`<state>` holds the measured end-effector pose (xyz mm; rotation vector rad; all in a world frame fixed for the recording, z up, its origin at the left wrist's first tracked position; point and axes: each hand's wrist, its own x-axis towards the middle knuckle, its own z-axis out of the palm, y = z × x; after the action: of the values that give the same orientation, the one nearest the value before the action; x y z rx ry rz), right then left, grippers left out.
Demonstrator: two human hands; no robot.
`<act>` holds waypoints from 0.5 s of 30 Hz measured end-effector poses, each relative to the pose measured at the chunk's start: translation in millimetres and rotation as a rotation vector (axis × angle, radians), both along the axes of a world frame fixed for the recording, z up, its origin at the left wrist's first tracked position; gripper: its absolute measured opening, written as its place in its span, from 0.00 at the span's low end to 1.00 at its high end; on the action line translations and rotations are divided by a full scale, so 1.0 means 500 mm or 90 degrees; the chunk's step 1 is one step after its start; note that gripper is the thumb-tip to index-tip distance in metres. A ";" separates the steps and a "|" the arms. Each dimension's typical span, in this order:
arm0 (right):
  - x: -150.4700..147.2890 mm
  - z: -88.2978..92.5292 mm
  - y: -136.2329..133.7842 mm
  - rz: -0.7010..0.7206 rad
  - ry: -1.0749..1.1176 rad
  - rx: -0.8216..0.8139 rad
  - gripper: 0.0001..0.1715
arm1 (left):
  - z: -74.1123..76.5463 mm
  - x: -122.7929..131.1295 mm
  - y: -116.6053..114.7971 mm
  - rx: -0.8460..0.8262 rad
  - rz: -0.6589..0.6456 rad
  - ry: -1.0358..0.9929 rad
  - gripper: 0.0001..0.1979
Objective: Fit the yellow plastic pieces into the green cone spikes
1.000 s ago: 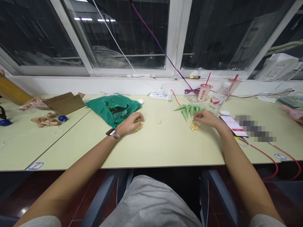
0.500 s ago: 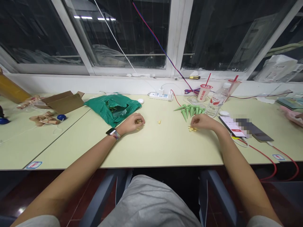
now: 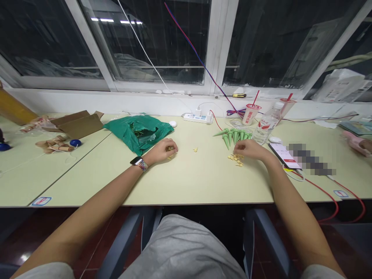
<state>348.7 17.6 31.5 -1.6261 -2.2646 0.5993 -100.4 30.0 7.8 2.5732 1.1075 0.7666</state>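
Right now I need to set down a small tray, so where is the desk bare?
Free: the wide strip of desk along the near edge, between left hand and right hand. Crowded: around the green cones, bottle, phone, and by the green bag.

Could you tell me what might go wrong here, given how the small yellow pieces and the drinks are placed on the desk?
The right hand works close to the water bottle and cup; a knock could tip them toward the phone and power strip. The loose yellow pieces lie unconfined, one stray apart, so they may scatter. The red cable hangs over the desk edge and could snag.
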 end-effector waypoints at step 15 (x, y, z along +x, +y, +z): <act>-0.130 -0.044 -0.028 0.150 0.106 0.488 0.10 | -0.009 -0.001 0.005 0.033 0.011 0.005 0.09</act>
<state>283.9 3.8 9.8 -0.9098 -2.1714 -0.1006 -101.0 32.3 3.3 2.6158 1.1277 0.7997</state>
